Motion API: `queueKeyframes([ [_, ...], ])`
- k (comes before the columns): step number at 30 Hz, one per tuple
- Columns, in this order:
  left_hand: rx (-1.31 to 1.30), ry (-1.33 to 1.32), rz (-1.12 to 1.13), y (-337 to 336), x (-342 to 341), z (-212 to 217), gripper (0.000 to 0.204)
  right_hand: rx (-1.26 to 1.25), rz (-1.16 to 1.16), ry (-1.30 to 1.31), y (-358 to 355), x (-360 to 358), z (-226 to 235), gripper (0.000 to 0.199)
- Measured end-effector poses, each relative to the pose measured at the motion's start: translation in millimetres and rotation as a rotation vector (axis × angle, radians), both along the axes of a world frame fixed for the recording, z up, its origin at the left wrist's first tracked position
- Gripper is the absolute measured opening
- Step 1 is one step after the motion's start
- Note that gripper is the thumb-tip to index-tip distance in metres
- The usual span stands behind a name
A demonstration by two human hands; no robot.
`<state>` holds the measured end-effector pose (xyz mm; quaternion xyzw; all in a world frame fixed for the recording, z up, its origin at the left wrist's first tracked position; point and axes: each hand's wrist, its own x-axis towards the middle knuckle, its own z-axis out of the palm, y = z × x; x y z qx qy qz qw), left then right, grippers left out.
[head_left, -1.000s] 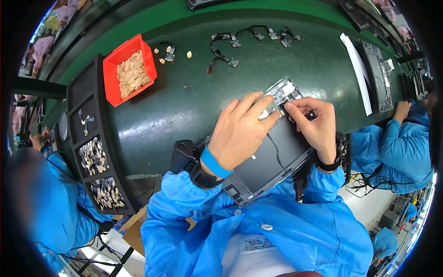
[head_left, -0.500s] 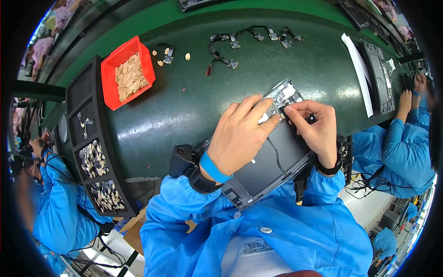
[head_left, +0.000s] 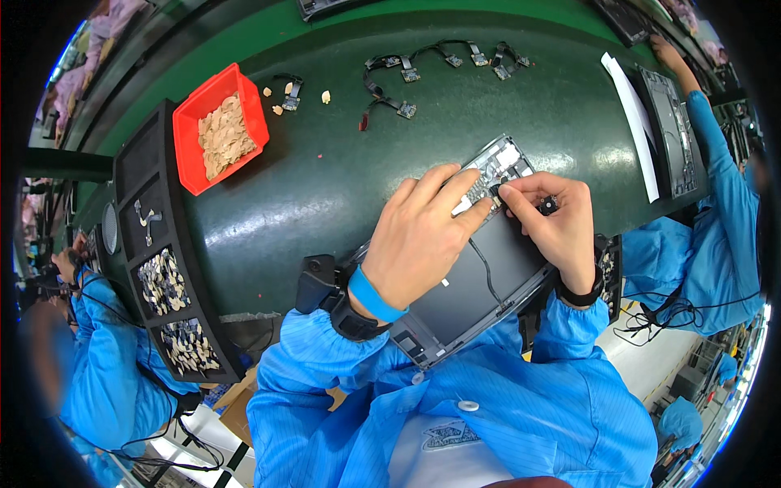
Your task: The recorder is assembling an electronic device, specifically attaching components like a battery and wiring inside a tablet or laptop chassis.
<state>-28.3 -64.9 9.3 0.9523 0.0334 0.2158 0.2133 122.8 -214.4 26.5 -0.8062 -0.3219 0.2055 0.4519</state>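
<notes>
An opened laptop chassis (head_left: 455, 301) lies tilted in front of me, its inner side up, with a black cable across it and bare metal parts along its far edge. My left hand (head_left: 419, 232) lies over its far left part, fingers stretched out, thumb tip beside the exposed components. At the far right part, my right hand (head_left: 557, 220) pinches a small black part (head_left: 548, 205), partly hidden by the fingers. Its thumb and index tip press close to the metal parts, near my left thumb. What exactly sits under these fingertips is hidden.
A red bin (head_left: 185, 146) of tan flakes stands left, beside a black compartment tray (head_left: 213, 325) of small parts. Several small circuit boards with black cables (head_left: 409, 75) lie at the back. White sheets (head_left: 630, 130) and another chassis (head_left: 669, 130) are right, near a co-worker's arm (head_left: 712, 134).
My hands stay at nearly the same place on the chassis. At the right, the co-worker's arm has reached up toward the back of the bench.
</notes>
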Motion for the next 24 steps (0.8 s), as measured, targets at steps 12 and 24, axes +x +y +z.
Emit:
queueKeyframes([
  [12, -0.005, -0.006, 0.006, -0.7, 0.2, -3.2, 0.043, -0.052, 0.008, 0.101, -1.5, 2.0, 2.4, 0.014],
  [24, 0.105, 0.006, 0.031, 1.9, -1.7, -2.1, 0.061, 0.026, 0.049, -0.077, 0.6, 5.3, -1.8, 0.012],
])
